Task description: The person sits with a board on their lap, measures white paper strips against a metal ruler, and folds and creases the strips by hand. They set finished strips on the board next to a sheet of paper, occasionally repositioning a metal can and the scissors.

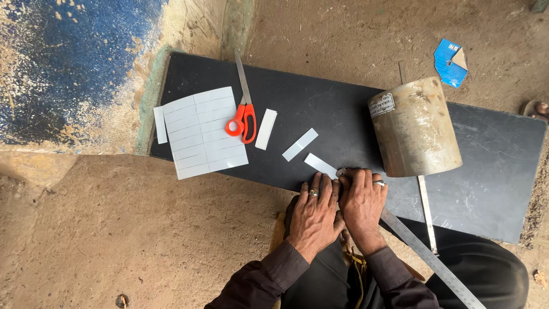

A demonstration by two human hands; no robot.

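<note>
White paper strip (321, 165) lies flat on the black board (492, 171), near its front edge, with one end under the fingertips of both hands. The left hand (313, 214) rests palm down, fingers extended and close together, pressing on the strip's end. The right hand (361, 205) sits just beside it, touching it, fingers curled forward over the same spot; a small round object shows at the fingertips, but what it is cannot be told. Neither hand is closed around anything; both press flat.

Handling: the strip appears thin, light and flexible. It is likely to slide on the smooth board and to crease if pinched hard. Best hold is judged to be flat finger pressure on the surface, or a light pinch at a short end.

Nearby items:
- Two more cut strips (299, 144) lie further up the board, apart from each other.
- Orange-handled scissors (242, 114) lie blades closed, beside a sheet (203, 133) ruled into rows.
- A worn metal cylinder (416, 127) stands on the board, just beside the right hand.
- A steel ruler (426, 257) runs diagonally from under the right hand toward the lower right.
- A blue scrap (448, 64) lies on the earth floor beyond the board.
</note>
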